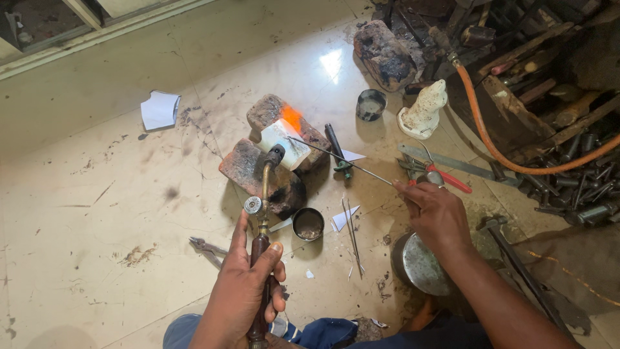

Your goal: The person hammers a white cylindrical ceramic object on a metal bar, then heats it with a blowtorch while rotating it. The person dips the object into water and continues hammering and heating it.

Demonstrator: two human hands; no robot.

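My left hand grips the dark handle of a brass gas torch, whose nozzle points at a white block resting on scorched bricks. An orange flame glow shows just beyond the block. My right hand pinches a thin metal rod, and the rod's far tip reaches the top of the white block near the torch nozzle.
On the tiled floor lie a small metal cup, loose thin rods, red-handled pliers, grey pliers, a dark tin, a white figurine, an orange hose, a round metal lid and scrap tools at right.
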